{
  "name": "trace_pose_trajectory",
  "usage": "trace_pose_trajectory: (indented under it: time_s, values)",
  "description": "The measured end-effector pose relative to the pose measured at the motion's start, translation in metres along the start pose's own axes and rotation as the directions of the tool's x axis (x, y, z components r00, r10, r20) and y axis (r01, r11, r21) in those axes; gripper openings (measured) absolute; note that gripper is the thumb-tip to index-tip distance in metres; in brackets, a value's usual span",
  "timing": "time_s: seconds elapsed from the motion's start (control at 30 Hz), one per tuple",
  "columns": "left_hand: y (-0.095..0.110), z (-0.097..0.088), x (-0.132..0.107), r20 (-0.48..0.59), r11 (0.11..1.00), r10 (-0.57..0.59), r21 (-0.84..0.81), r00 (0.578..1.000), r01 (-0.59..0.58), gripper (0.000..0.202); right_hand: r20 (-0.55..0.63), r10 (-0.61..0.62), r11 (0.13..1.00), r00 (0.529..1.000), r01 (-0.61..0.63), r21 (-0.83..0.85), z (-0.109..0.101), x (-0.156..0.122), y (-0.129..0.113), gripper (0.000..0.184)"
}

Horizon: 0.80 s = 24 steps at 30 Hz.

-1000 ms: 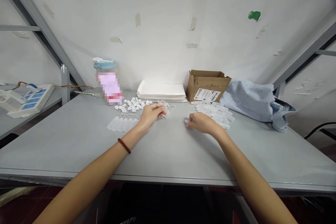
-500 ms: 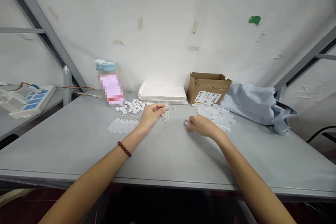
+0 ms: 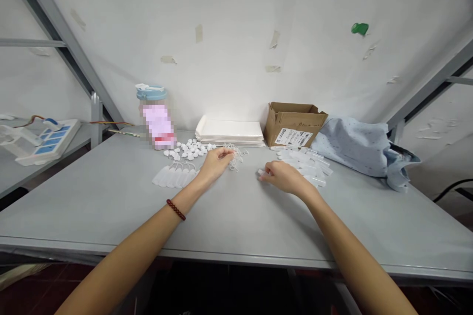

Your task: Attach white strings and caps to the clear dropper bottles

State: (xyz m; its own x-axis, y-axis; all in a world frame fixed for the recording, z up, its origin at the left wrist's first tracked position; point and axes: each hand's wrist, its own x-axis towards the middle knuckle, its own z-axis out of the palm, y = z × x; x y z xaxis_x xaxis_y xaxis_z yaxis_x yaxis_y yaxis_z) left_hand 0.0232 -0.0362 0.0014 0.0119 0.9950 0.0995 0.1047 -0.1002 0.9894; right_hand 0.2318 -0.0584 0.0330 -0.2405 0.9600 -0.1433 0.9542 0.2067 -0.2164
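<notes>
The person's left hand (image 3: 215,163) rests on the grey table (image 3: 236,216), its fingertips pinched together on a small tangle of white loops (image 3: 235,156). The right hand (image 3: 283,176) lies curled around a clear tube (image 3: 261,173), whose end pokes out past the fingers, near the table's middle. A pile of tubes (image 3: 308,162) sits just behind it, and white caps (image 3: 190,148) lie scattered beside the left hand.

Table front (image 3: 236,221): wide bare room at 6 o'clock from both hands.
Left hand (image 3: 214,165): white caps (image 3: 190,149) at 11 o'clock, row of tubes (image 3: 173,177) at 9 o'clock.
Right hand (image 3: 283,177): clear tube pile (image 3: 308,163) close at 2 o'clock.
Back wall (image 3: 236,34): paper stack (image 3: 229,130) and box (image 3: 293,123) block 12 o'clock.
</notes>
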Motion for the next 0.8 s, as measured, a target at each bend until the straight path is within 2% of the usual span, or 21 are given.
trace_pose_trajectory:
  time_s: [0.1,0.17,0.23,0.37,0.47,0.53,0.63,0.7,0.8]
  values:
    - [0.002,0.001,-0.002,-0.003,1.000,0.007,0.010,1.000,-0.007,0.017,-0.197,-0.059,0.989,0.979,0.084,0.122,0.003,0.002,-0.004,0.020]
    - [0.004,0.001,-0.004,-0.004,0.999,0.024,0.029,1.000,-0.024,0.017,-0.346,-0.081,0.959,0.935,0.168,0.229,0.006,0.003,-0.007,0.018]
    - [0.006,0.002,-0.006,0.003,0.999,0.033,0.043,0.999,-0.033,0.018,-0.439,-0.099,0.901,0.893,0.267,0.341,0.010,0.003,-0.011,0.017]
    - [0.008,0.003,-0.009,0.013,0.997,0.053,0.053,0.998,-0.054,0.019,-0.462,-0.210,0.741,0.862,0.448,0.500,0.015,0.000,-0.023,0.018]
    - [0.009,0.004,-0.010,0.040,0.995,0.091,0.040,0.995,-0.093,0.020,-0.473,-0.303,0.669,0.827,0.538,0.513,0.019,-0.001,-0.030,0.016]
    - [0.009,0.004,-0.011,0.093,0.993,0.118,0.015,0.989,-0.120,0.020,-0.489,-0.311,0.663,0.815,0.555,0.503,0.022,-0.001,-0.033,0.014]
    - [0.007,0.005,-0.010,0.155,0.988,0.151,-0.022,0.976,-0.150,0.017,-0.538,-0.253,0.705,0.804,0.534,0.467,0.026,0.002,-0.032,0.012]
    - [0.006,0.004,-0.009,0.129,0.988,0.152,-0.007,0.980,-0.152,0.017,-0.575,-0.208,0.747,0.791,0.508,0.429,0.027,0.004,-0.030,0.011]
    - [0.005,0.001,-0.006,0.009,0.991,0.128,0.044,0.992,-0.129,0.017,-0.610,-0.186,0.786,0.770,0.489,0.377,0.027,0.009,-0.025,0.011]
